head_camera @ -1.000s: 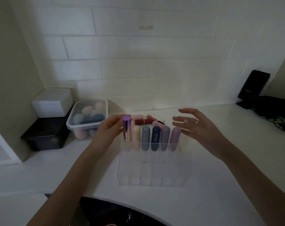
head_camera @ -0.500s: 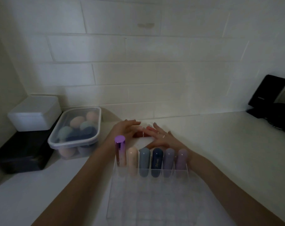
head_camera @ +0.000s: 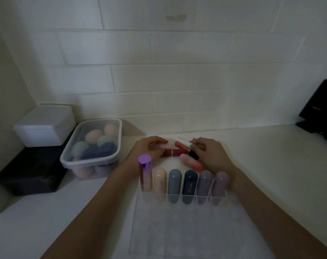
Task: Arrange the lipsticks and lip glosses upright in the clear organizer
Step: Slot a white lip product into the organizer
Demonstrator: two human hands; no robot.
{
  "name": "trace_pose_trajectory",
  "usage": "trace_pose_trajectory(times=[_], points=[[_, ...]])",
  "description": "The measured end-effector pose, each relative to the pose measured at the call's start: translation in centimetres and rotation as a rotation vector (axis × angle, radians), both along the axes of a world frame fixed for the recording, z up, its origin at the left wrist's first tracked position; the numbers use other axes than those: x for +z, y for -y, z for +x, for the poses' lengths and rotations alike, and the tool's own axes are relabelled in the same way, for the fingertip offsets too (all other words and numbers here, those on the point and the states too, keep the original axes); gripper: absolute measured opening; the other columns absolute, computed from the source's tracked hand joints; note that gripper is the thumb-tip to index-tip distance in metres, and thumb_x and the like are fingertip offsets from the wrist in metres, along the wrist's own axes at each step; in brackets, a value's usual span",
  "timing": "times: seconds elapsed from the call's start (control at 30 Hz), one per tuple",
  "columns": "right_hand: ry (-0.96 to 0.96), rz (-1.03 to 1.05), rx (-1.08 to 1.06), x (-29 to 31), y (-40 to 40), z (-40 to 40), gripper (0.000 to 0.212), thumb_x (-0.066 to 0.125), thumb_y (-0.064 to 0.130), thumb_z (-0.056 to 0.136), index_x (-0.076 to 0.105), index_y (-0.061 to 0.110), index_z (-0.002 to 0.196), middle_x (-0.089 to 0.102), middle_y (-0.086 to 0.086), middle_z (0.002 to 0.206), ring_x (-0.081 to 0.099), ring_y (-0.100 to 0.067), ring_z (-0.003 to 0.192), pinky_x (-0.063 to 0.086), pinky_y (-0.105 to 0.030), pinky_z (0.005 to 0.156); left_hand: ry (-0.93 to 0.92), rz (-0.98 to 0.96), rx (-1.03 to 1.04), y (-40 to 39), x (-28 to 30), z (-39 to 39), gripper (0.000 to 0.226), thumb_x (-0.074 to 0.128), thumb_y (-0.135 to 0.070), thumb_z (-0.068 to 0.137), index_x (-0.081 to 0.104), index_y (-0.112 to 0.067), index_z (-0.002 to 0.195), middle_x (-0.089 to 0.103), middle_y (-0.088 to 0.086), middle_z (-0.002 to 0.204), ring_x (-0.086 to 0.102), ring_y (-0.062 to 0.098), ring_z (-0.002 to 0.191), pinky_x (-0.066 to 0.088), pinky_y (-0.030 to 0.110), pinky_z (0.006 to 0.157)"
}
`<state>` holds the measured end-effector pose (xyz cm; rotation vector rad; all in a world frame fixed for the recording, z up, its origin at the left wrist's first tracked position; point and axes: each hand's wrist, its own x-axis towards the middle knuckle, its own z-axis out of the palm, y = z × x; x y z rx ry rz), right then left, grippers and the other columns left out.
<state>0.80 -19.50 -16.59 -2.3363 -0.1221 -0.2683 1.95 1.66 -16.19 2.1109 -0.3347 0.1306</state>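
Note:
The clear organizer (head_camera: 179,227) stands on the counter in front of me. Its back row holds six upright tubes: a purple-capped lip gloss (head_camera: 144,173), then peach (head_camera: 160,181), grey-blue (head_camera: 174,185), navy (head_camera: 190,184), grey-purple (head_camera: 205,184) and lilac (head_camera: 222,183) lipsticks. Behind it lie loose tubes: a dark red one (head_camera: 173,152), a pale pink one (head_camera: 166,146), a red one with a white cap (head_camera: 182,143) and a coral one (head_camera: 192,163). My left hand (head_camera: 149,149) curls its fingers around the pale pink tube. My right hand (head_camera: 210,155) rests bent over the pile's right end.
A clear lidded tub of makeup sponges (head_camera: 92,148) stands to the left, beside a white box (head_camera: 44,125) stacked on a black box (head_camera: 30,173). A black device (head_camera: 319,107) leans on the tiled wall at the far right.
My left hand let go of the purple-capped tube, which now stands in the organizer. Both hands moved back onto the loose tubes behind it. My view came closer.

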Motion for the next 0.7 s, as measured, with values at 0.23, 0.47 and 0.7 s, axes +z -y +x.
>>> trace_pose_trajectory(times=[0.23,0.47,0.7], points=[[0.048,0.185,0.104,0.5,0.9,-0.3,0.018,0.057,0.014,0.091,0.068,0.022,0.102,0.07,0.004,0.099,0.065,-0.011,0.095,0.047,-0.017,0.084,0.049,-0.139,-0.016,0.3,0.5,-0.5,0.027,0.064,-0.016,0.086,0.067,-0.024,0.112,0.064,-0.01,0.106,0.058,-0.01,0.092,0.04,-0.004,0.075],[0.092,0.237,0.222,4.8,-0.5,-2.3,0.023,0.054,0.013,0.093,0.067,0.031,0.099,0.069,0.008,0.098,0.068,-0.013,0.079,0.05,-0.025,0.08,0.199,-0.294,0.002,0.2,3.3,-1.9,0.021,0.066,-0.008,0.084,0.069,-0.022,0.1,0.066,-0.02,0.093,0.061,-0.015,0.085,0.044,0.002,0.078],[0.162,0.463,0.214,8.2,-1.5,-5.6,0.031,0.066,0.006,0.084,0.067,0.023,0.11,0.065,-0.001,0.1,0.063,-0.011,0.088,0.049,-0.013,0.078,0.117,-0.54,-0.149,-1.3,7.3,-5.7,0.019,0.067,0.004,0.079,0.069,-0.004,0.096,0.076,-0.002,0.086,0.072,0.016,0.082,0.055,0.018,0.076]])
